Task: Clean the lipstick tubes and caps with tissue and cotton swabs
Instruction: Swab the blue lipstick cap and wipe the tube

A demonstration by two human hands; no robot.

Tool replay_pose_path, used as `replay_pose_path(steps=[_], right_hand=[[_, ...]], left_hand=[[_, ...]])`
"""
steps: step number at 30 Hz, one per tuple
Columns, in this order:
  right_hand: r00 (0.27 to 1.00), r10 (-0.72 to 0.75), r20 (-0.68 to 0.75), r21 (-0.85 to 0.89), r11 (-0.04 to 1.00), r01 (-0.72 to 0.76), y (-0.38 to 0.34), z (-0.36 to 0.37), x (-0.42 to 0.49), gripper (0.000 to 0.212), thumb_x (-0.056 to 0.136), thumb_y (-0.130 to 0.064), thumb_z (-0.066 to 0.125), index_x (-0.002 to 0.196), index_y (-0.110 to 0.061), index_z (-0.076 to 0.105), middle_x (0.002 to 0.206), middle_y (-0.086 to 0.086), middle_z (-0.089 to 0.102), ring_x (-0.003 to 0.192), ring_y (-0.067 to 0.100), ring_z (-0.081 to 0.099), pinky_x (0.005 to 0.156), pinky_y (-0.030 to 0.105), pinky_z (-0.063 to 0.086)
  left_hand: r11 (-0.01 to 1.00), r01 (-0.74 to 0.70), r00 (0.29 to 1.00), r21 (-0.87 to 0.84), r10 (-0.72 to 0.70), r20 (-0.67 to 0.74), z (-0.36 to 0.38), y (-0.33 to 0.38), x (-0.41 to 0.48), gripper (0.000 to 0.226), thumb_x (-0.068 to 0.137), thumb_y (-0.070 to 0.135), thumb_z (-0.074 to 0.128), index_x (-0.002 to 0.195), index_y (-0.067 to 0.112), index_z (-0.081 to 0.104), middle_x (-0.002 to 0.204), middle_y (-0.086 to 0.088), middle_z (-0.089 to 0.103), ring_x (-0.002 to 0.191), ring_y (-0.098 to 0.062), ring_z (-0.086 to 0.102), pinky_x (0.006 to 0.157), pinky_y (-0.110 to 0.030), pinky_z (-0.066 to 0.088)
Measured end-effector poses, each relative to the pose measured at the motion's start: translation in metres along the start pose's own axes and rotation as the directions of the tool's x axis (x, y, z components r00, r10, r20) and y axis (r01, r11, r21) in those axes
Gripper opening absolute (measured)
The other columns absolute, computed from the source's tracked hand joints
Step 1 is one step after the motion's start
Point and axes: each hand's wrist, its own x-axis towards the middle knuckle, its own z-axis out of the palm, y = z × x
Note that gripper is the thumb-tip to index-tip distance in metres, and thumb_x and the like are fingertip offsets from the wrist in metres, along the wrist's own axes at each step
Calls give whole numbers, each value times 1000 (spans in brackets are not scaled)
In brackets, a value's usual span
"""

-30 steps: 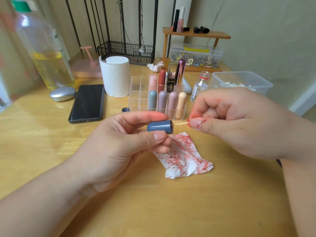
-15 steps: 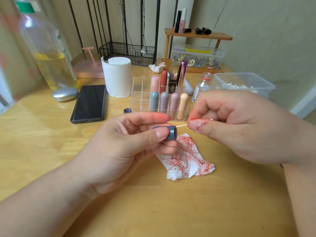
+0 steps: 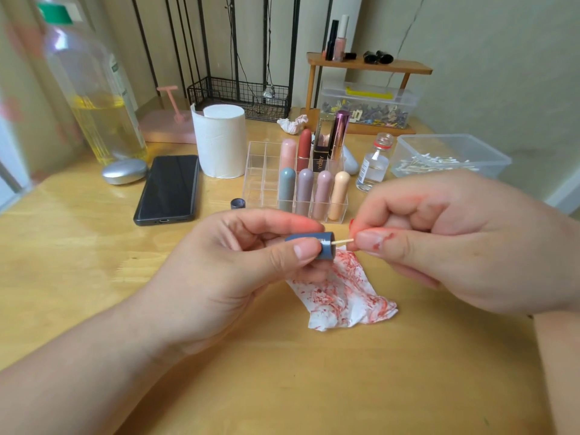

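Above the near middle of the table [image 3: 282, 387], the left hand [image 3: 219, 277] grips a blue cap [image 3: 326, 250] between thumb and forefinger. The cap lies level, its open end facing right. The right hand [image 3: 455, 246] pinches a swab [image 3: 342, 242] between thumb and forefinger, the other fingers curled in. The swab's stick runs level into the cap's open end, and its tip is hidden inside. Red smears mark the right thumb and forefinger.

Just below the cap, a tissue [image 3: 342, 296] lies flat on the table, crumpled and streaked with red.

Farther off stands a clear organizer [image 3: 262, 171]. Its near row holds four upright lipsticks [image 3: 305, 189] in grey-blue, mauve, pink and peach. The far row holds a pink one, a red one, a black box and a metallic purple tube. The organizer's left compartments hold nothing. A small ring [image 3: 237, 203] sits on the table just left of the organizer's near corner.

To the left lie a phone [image 3: 168, 188], face up, and a silver case [image 3: 124, 171], with a roll [image 3: 221, 141] standing beside the organizer. A big bottle [image 3: 91, 98] of yellow liquid stands at far left.

To the right stand a vial [image 3: 373, 164] and a tub [image 3: 452, 158] holding swabs. At the far edge are a wire basket [image 3: 238, 97], a tissue wad [image 3: 292, 124] and a wooden shelf [image 3: 370, 65] over a box of clips [image 3: 367, 105].
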Motion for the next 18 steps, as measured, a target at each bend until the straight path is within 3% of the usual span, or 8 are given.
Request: replay_pose_path(steps=[3,7,18], right_hand=[[997,-33,-70,-101,995,26,2,2,2,14,91,-30,58,82,-22,66,49,-10,46,44,6,38,46,17,32],[992,-25,-125,-246,969,-6,4,4,5,17,90,-33,57,79,-23,65,48,-13,47,43,6,41,45,9,29],[999,8,-52,-130,991,-15,0,-2,-1,11,84,-30,63,79,-23,70,43,-10,45,39,3,34,42,11,29]], left_hand=[[1000,-5,1000,22,5,-2,0,1,0,19,74,1,70,91,4,78,80,-19,74,67,-26,72,66,-27,58],[999,-23,1000,42,23,-13,-4,1,1,26,67,3,82,92,9,79,85,-21,74,68,-27,72,69,-26,58],[999,-35,999,13,35,-12,-5,-1,2,31,62,-3,83,90,9,79,88,-19,75,73,-23,72,73,-27,60]])
